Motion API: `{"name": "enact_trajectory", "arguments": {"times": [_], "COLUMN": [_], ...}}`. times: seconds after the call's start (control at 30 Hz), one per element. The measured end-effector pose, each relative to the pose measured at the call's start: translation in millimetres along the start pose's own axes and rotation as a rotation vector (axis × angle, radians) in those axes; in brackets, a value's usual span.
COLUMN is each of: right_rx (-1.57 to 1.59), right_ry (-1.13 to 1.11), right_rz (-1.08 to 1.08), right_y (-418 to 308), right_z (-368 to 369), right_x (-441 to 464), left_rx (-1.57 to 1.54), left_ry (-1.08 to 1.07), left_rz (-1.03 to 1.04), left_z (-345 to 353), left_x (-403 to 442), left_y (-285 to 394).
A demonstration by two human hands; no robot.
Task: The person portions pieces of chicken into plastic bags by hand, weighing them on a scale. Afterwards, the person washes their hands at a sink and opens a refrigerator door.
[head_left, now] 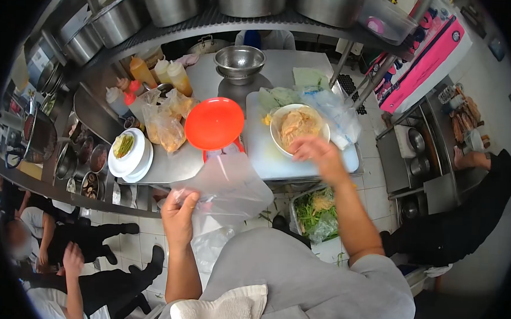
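My left hand [179, 216] is closed on the edge of a clear plastic bag [231, 184], which hangs flat and spread out to the right, in front of the counter edge. My right hand [319, 155], a little blurred, is over the near rim of a white bowl [275, 129]. Its fingers are stretched out and loosely curved, with nothing visible in them; whether they touch the bowl I cannot tell. Pale orange, shredded-looking food [300, 125] fills the bowl, which stands on a white cutting board [261, 160]. A red plate [214, 123] lies just beyond the bag.
Leafy greens [278, 98] and a crumpled plastic bag [340, 120] lie behind the bowl. Metal bowls [240, 62], sauce bottles [179, 76], bagged food [166, 124] and stacked white plates [131, 157] crowd the counter. Below stands a bin of green scraps [315, 219]. Other people stand left and right.
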State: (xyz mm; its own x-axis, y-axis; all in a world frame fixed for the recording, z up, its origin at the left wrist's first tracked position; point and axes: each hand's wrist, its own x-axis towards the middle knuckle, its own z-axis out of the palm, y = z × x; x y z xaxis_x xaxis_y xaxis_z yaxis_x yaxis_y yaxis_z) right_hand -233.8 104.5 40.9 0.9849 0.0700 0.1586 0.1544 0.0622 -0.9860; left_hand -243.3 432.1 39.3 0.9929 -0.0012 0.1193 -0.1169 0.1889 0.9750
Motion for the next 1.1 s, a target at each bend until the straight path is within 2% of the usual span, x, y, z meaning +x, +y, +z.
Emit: {"name": "enact_trajectory", "arguments": {"times": [0.03,0.07,0.1,0.17,0.2,0.23,0.27,0.3,0.4,0.47,0.53,0.67,0.77,0.83,0.87,0.93,0.97,1.0,1.07,1.1], "right_rx": [-0.004,-0.221,-0.259,-0.482,-0.484,-0.488,-0.484,-0.484,-0.81,-0.886,-0.811,-0.643,-0.58,-0.434,-0.432,-0.153,-0.14,-0.135,0.64,0.642], "right_ry": [-0.104,-0.152,-0.138,-0.109,-0.107,-0.19,-0.284,-0.261,0.047,0.057,0.115,0.034,0.133,0.27,0.271,0.245,0.192,0.194,-0.095,-0.096], "right_rz": [0.033,-0.121,-0.158,-0.362,-0.355,-0.264,-0.177,-0.091,-0.283,-0.233,-0.214,-0.14,-0.055,0.09,0.093,0.186,0.293,0.292,0.69,0.689], "right_y": [17,32,32,53,59,65,76,89,107,104,101,107,160,192,188,171,170,165,155,155], "right_z": [24,46,72,106,109,111,115,117,117,117,121,130,122,119,124,139,139,140,144,146], "right_x": [-5,-5,-8,-6,-6,-5,-1,3,8,2,1,-6,-18,-28,-26,-20,-15,-9,-2,0], "left_rx": [0.007,0.014,0.008,0.054,0.098,0.251,0.254,0.172,-0.159,-0.164,-0.235,-0.279,-0.379,-0.387,-0.384,-0.371,-0.365,-0.362,-0.356,-0.318], "left_ry": [-0.028,-0.055,-0.084,-0.14,-0.192,-0.209,-0.195,-0.218,-0.253,-0.214,-0.197,-0.135,-0.136,-0.119,-0.119,-0.075,-0.077,-0.047,-0.02,0.012], "left_rz": [-0.046,-0.091,-0.122,-0.159,-0.195,-0.182,-0.188,-0.262,-0.473,-0.493,-0.49,-0.419,-0.306,-0.253,-0.256,-0.209,-0.212,-0.198,-0.183,-0.209], "left_z": [1,1,4,-4,-9,-16,-18,-19,-23,-31,-36,-52,-56,-66,-75,-95,-105,-115,-136,-148], "left_x": [1,1,2,2,2,4,7,8,5,5,6,10,8,6,5,0,-2,-5,-12,-17], "left_y": [-8,-15,-19,-36,-47,-57,-63,-66,-74,-89,-98,-106,-78,-54,-50,-43,-42,-41,-43,-47]}}
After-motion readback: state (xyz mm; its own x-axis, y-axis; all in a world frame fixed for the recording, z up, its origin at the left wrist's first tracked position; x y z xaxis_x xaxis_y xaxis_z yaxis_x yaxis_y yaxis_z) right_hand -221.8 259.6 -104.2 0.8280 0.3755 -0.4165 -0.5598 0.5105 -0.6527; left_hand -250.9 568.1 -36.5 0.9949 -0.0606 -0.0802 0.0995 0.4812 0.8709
